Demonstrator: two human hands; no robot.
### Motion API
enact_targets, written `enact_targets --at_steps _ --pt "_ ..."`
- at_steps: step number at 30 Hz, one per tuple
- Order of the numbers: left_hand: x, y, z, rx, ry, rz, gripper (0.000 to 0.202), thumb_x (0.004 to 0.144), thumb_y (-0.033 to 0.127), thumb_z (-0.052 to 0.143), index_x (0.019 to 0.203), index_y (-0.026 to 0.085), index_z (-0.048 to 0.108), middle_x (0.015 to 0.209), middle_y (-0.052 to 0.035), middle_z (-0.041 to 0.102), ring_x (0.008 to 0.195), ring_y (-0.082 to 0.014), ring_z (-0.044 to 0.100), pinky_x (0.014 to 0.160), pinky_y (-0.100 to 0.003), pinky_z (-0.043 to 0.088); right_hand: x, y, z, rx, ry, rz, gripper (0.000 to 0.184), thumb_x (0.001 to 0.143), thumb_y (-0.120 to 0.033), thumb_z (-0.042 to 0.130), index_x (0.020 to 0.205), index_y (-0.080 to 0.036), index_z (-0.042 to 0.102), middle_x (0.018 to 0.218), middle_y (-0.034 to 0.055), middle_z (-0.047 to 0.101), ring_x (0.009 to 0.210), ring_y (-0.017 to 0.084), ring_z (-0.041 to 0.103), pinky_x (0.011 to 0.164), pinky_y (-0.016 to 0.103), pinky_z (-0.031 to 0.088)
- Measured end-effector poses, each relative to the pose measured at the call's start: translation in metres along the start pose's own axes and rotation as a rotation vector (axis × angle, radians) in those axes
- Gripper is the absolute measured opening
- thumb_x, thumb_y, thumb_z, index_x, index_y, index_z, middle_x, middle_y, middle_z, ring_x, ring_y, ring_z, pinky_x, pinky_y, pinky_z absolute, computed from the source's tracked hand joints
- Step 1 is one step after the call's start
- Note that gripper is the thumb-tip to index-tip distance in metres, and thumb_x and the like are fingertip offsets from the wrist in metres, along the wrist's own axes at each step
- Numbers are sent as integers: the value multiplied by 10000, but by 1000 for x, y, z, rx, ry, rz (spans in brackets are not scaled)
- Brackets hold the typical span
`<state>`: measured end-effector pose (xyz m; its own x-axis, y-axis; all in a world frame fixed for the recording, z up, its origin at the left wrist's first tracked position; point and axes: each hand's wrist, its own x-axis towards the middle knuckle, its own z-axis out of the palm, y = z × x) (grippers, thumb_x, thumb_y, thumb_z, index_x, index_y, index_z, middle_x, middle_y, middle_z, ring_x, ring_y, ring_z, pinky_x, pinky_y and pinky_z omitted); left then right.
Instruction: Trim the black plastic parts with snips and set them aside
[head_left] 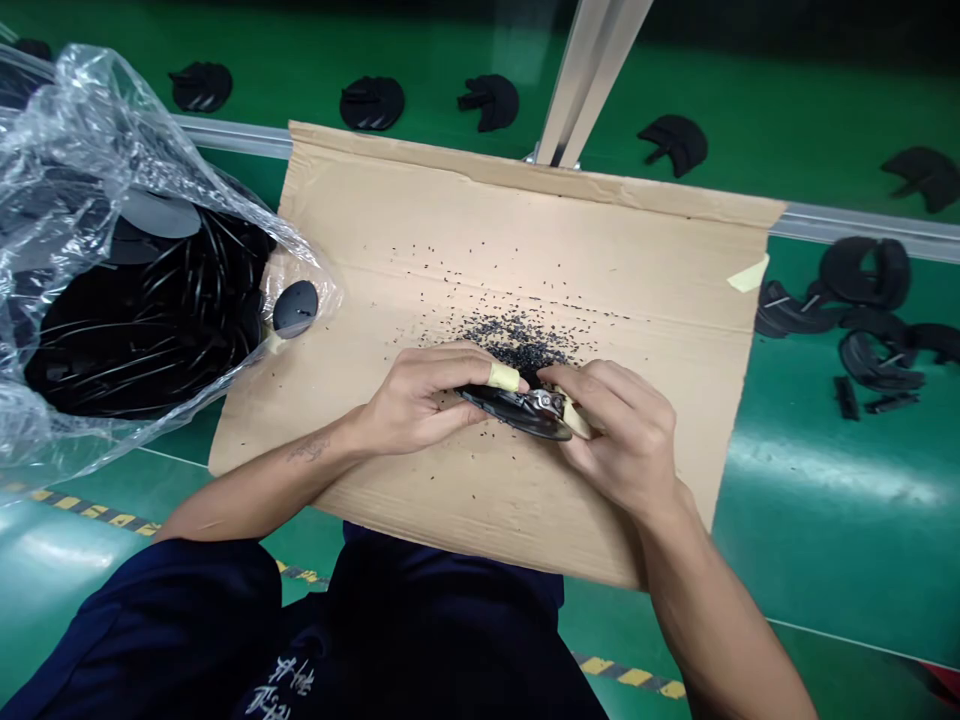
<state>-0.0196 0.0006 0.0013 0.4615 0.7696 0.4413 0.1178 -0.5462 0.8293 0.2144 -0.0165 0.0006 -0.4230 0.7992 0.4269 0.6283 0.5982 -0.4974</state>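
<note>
Head view, quick notes: my left hand [420,397] and right hand [622,432] both clench a black plastic part [517,412] with a small metal piece [544,404] on it. The part sits over the lower middle of a cardboard sheet [525,215], just beside a heap of black granules [517,340]. Tan tape [504,376] wraps a left finger, and a second tan strip [576,416] shows by my right fingers, though I can't tell what it's stuck to.

Main risk: the part is small and held over the heap, so a slip or hard twist could drop it into the granules or knock the metal piece loose. A sudden move or forearm sweep could also scatter granules off the cardboard.

On the left, a clear plastic bag [71,120] lies partly over the cardboard, its mouth open. Inside is a tangled mass of black parts [142,330], with a count I can't tell. A black disc [295,308] rests at the bag's edge and could slide away if the bag shifts.
</note>
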Motion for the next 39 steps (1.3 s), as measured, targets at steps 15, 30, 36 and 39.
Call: enact_targets --at_steps 15,30,36,39 --pt "-1 -3 6 -103 23 5 191 914 181 709 1097 202 763 975 -73 797 894 -143 750 786 -243 617 -2 -8 -5 -164 41 -86 177 912 -145 664 1086 -138 695 745 36 672 650 148 566 626 289 435" --pt "-1 -3 6 -156 -11 21 257 903 141 713 1146 214 749 990 -72 800 923 -155 753 818 -258 616 0 -15 -6 -96 13 -26 108 925 -130 622 964 -145 721 720 25 698 604 122 599 572 256 430" --pt "0 5 -10 -23 15 -79 245 943 242 667 1180 182 674 1073 -85 751 996 -154 714 881 -270 597 2 -8 0 132 90 121 131 923 -152 586 992 -173 695 813 49 720 688 156 653 599 272 484" --pt "16 3 -29 91 116 -126 247 1003 357 574 1171 188 637 1075 -70 730 982 -145 696 854 -258 583 3 2 0 -140 104 64 154 908 -175 596 1018 -143 699 824 86 725 681 191 633 588 307 454"
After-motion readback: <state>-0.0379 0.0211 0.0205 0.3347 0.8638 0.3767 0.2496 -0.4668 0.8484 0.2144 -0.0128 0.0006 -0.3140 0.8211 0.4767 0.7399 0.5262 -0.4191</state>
